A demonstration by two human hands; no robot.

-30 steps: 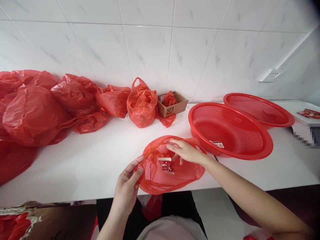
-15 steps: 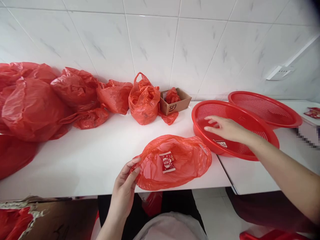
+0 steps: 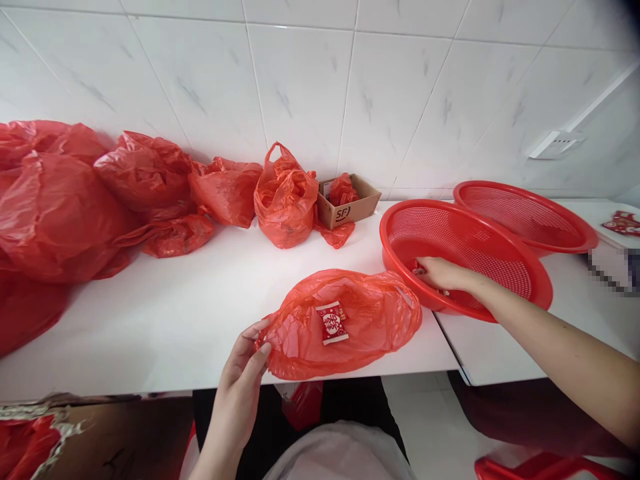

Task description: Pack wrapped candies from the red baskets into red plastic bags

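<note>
A red plastic bag (image 3: 295,300) lies spread with its mouth open on the white table, its left rim pinched between thumb and fingers of my left hand (image 3: 245,363). Inside the bag rests a small red and white packet (image 3: 333,325), with part of something red and gold behind it. My right hand (image 3: 443,273) is down inside the front red plastic basket (image 3: 543,287), fingers closed at a small red packet (image 3: 418,268). Its fingertips are partly hidden. Below the palm shows a bit of white, mostly covered by the hand.
A second red basket (image 3: 590,240) stands behind the first. Several filled red bags (image 3: 287,207) line the tiled wall, beside a small cardboard box (image 3: 355,210) holding red plastic. A torn carton (image 3: 120,433) sits below the table at left. A seam (image 3: 453,350) divides the tables.
My right hand has lowered into the front basket and its fingers have closed at a small packet. My left hand still pinches the bag's rim; the view has shifted slightly.
</note>
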